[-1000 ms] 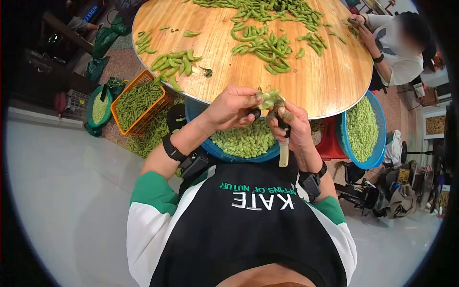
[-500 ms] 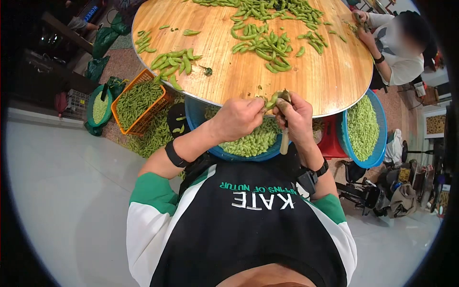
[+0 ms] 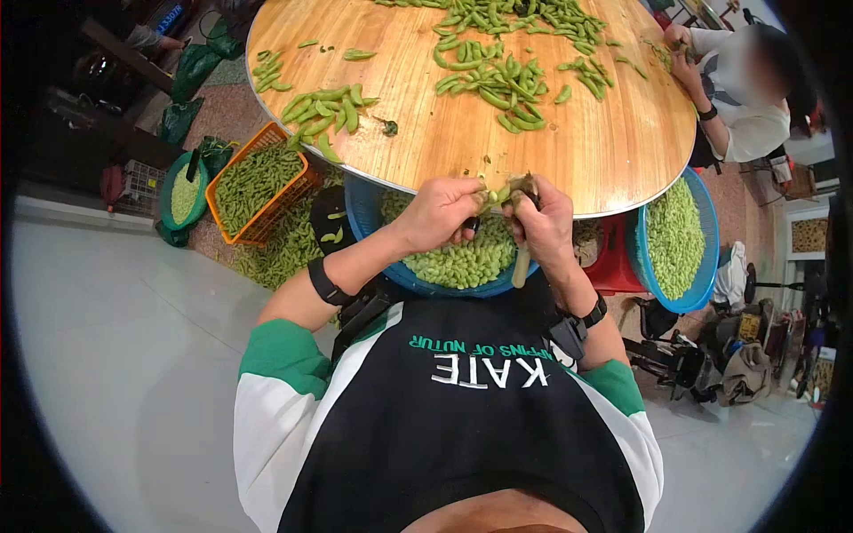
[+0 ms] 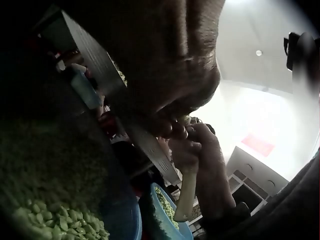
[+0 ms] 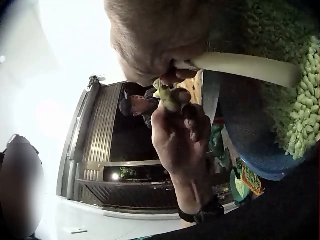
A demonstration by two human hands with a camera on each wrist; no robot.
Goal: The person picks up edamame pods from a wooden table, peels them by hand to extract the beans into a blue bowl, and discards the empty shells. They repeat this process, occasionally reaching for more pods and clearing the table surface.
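Note:
Over the blue basin [image 3: 360, 213] of shelled green beans [image 3: 462, 265], both hands meet at a green bean pod [image 3: 504, 193]. My left hand [image 3: 442, 213] pinches one end between thumb and fingers; a dark cover shows on a fingertip. My right hand [image 3: 551, 224] holds the other end at its fingertips and also grips a tool with a long pale handle [image 3: 521, 268], which points down from the fist; its working end is hidden. In the right wrist view, the pod [image 5: 170, 100] sits between the two hands, close below the right fist.
Several heaps of bean pods [image 3: 511, 84] lie on the round wooden table [image 3: 409, 160]. An orange crate [image 3: 306, 178] of pods and a green basin stand at the left. Another blue basin [image 3: 706, 240] stands right, by a red stool [image 3: 617, 262]. A person [image 3: 746, 115] works across the table.
A split pod first showed between the hands; now the pod is narrower and both fists are closer round it. The left hand has turned palm down, and the pale handle has swung slightly left.

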